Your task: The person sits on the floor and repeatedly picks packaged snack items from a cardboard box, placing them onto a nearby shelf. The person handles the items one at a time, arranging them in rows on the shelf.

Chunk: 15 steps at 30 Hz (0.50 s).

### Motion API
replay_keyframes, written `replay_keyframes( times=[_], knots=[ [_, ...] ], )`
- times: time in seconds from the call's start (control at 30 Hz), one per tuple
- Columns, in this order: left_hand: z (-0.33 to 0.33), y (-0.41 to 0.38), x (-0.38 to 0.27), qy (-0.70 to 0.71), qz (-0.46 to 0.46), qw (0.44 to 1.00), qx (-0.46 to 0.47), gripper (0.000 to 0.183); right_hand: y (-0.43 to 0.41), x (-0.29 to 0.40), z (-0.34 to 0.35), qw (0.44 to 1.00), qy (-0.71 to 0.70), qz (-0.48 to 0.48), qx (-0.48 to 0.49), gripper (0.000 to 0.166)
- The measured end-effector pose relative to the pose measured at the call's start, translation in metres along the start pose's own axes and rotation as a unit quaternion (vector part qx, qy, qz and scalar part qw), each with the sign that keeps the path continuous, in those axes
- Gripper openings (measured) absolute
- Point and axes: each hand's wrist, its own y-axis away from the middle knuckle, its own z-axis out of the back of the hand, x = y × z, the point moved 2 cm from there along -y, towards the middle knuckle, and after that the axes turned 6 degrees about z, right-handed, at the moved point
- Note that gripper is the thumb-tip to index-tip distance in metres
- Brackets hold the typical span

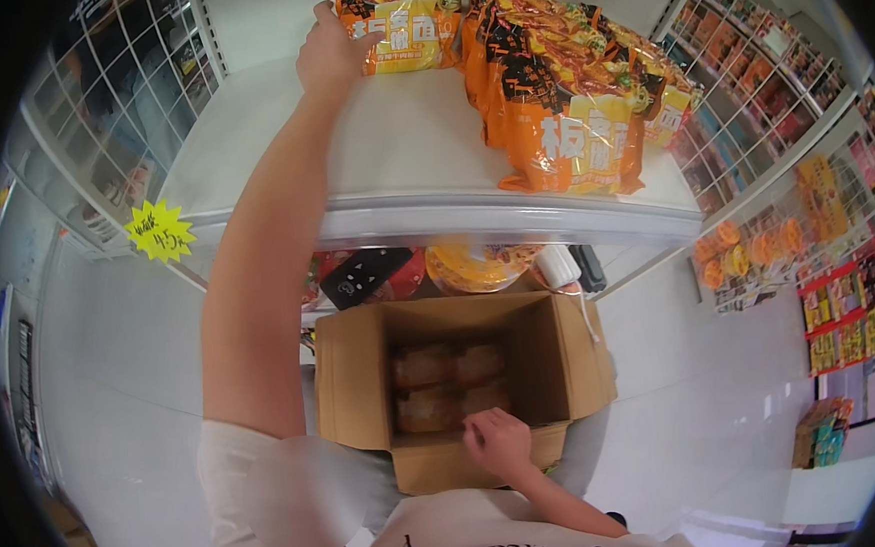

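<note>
At the back of the white shelf, my left hand (332, 48) grips the left end of an orange and yellow instant noodle packet (412, 34), thumb across its front. That packet stands upright, its right end against a row of similar noodle packets (575, 126). Below the shelf is an opened cardboard box (350, 380) with its flaps folded outward. Several packets (423, 410) lie in the shadow at its bottom. My right hand (499, 441), fingers curled in with nothing seen in them, is over the box's near edge; whether it touches the cardboard is unclear.
The shelf's front rail (434, 221) runs above the box. Beneath it are a round yellow noodle container (478, 263), a black item (366, 274) and a white corded object (557, 266). Wire grids (763, 65) bound both sides. A person (121, 82) stands beyond the left grid.
</note>
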Motion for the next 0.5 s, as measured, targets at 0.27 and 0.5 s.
replay_keyframes(
  times=[0.27, 0.5],
  knots=[
    [-0.028, 0.001, -0.011, 0.025, -0.171, 0.972, 0.16, 0.051, -0.001, -0.001, 0.002, 1.0, -0.01, -0.016, 0.007, 0.003],
    [-0.005, -0.042, 0.018, 0.073, -0.275, 0.948, 0.141, 0.039, -0.001, 0.002, -0.001, 1.0, -0.01, -0.005, -0.011, 0.006]
  ],
)
